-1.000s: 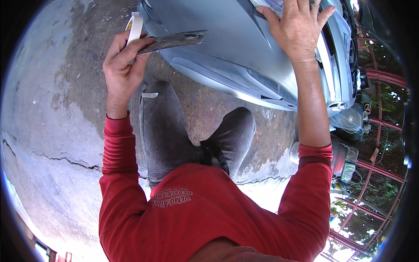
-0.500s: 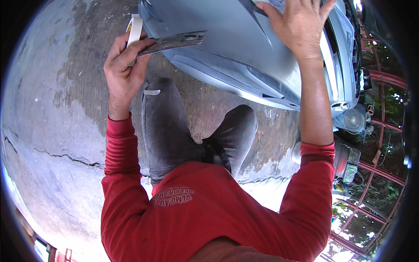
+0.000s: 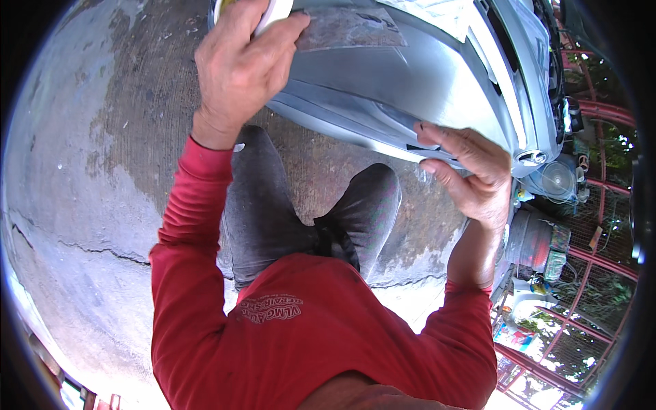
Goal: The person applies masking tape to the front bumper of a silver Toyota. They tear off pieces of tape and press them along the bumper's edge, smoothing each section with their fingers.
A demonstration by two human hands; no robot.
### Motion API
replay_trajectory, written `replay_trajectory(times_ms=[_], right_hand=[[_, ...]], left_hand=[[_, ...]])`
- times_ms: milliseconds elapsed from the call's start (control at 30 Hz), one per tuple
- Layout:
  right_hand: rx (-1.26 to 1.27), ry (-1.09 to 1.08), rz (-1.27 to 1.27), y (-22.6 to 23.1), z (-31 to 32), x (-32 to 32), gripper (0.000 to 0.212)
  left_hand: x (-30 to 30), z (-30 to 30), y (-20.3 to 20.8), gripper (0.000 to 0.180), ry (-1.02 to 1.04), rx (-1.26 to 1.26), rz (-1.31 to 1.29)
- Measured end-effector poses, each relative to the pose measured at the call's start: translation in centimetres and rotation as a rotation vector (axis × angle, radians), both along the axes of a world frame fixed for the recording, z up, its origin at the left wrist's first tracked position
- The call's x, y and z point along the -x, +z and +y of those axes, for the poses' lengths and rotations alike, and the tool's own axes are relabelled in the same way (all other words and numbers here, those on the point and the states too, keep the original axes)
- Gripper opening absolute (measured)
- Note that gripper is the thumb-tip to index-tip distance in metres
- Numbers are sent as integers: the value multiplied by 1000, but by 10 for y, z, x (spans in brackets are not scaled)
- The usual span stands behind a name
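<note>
In my left hand (image 3: 239,75), closed at the upper left, are a roll of white masking tape (image 3: 277,12) and a thin, grey, stained rectangular sheet (image 3: 348,29). The sheet reaches out to the right, over the blue-grey car body panel (image 3: 424,75); whether it touches the panel I cannot tell. My right hand (image 3: 475,167) is empty, its thumb and fingers apart, in front of the panel's lower right end. White covering (image 3: 444,12) lies on the upper part of the car, partly cut off by the picture's edge.
My bent knees (image 3: 372,198) are just below the car, over a cracked concrete floor (image 3: 89,178). To the right stand a fan (image 3: 557,180) and a grey cylindrical container (image 3: 529,236), beside a red metal fence (image 3: 581,254).
My left hand has moved up and right, bringing the tape and sheet over the panel. My right hand has come off the car's upper part and moved down toward me.
</note>
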State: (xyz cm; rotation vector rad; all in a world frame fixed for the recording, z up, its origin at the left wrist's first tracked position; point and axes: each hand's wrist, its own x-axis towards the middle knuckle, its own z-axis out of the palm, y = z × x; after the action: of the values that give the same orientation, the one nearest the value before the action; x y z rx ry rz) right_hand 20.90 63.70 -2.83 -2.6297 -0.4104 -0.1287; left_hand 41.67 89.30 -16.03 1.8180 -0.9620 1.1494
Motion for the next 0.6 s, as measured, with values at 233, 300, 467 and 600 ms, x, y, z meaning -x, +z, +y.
replay_trajectory(times_ms=[233, 300, 467, 600], right_hand=[[-74, -107, 44, -16, -17, 39, 53], [-61, -114, 48, -17, -19, 42, 52], [-44, -100, 81, -27, -21, 49, 50], [-83, -78, 131, -45, -19, 52, 46]], left_hand=[[-28, -5, 46, 18, 28, -138, -217], [-31, -4, 60, 18, 51, -244, -244], [-47, -12, 60, 19, 26, -157, -300], [-51, -12, 70, 20, 5, -198, -291]])
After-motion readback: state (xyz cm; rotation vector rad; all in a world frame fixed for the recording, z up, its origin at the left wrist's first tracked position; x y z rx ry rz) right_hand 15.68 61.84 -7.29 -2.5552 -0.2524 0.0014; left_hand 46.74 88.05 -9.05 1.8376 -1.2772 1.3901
